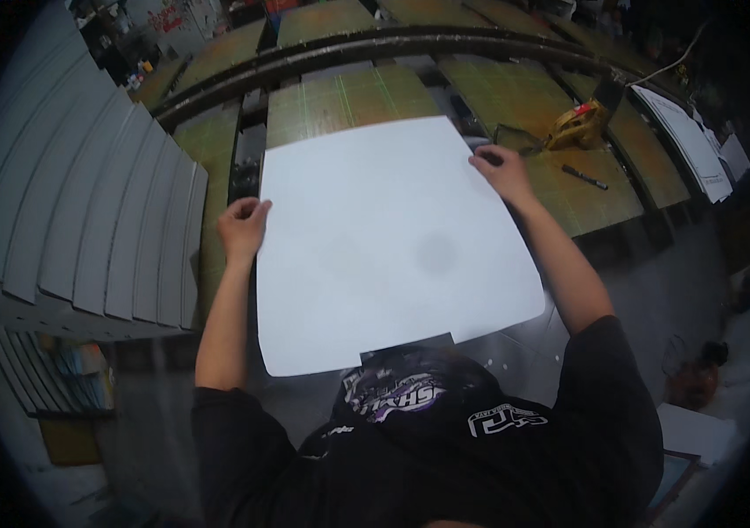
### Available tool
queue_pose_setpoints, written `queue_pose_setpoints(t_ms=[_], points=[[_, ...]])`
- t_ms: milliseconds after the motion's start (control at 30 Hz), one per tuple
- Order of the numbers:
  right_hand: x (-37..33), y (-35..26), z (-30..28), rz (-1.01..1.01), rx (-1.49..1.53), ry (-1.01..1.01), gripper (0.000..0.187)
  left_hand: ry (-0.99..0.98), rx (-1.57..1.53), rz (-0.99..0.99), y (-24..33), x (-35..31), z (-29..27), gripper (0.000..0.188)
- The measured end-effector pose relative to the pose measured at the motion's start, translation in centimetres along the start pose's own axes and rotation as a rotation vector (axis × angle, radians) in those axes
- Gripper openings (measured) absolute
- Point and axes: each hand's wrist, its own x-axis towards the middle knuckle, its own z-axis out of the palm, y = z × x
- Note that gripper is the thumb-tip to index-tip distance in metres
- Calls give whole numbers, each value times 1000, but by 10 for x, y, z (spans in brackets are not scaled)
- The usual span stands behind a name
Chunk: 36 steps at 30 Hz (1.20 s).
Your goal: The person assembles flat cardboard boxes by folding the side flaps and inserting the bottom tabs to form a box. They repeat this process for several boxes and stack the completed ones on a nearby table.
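Observation:
A large white sheet with rounded near corners spreads out in front of my body, its far part over the greenish work table. My left hand is closed on its left edge, thumb on top. On the right edge, farther from me, my right hand pinches the sheet between thumb and fingers. Two faint grey round smudges show on the white surface. The sheet hides the part of the table beneath it, and its near edge reaches close to my dark shirt.
A tall stack of grey-white panels stands close on the left. Right of the sheet, a yellow tool and a black marker lie on the table. Papers rest at the far right. Dark rails cross the table's far side.

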Motion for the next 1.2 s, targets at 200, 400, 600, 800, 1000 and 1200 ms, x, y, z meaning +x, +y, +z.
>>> queue_pose_setpoints(t_ms=[200,400,600,800,1000,1200], points=[[-53,-53,-51,325,191,-204,55,-421,-319,-264,36,-33,-45,47],[-91,-98,-45,451,410,-450,55,-507,-565,-435,30,-73,-69,55],[-104,-64,-17,283,318,-173,56,-210,-397,-357,7,-73,-61,44],[-99,-77,-27,278,157,-118,50,-113,-126,-464,49,-78,-74,35],[-80,-40,-10,220,213,18,49,-66,-206,-354,24,-66,-48,27],[-91,-40,-10,77,-80,3,58,-82,-36,-225,31,-90,-50,35]])
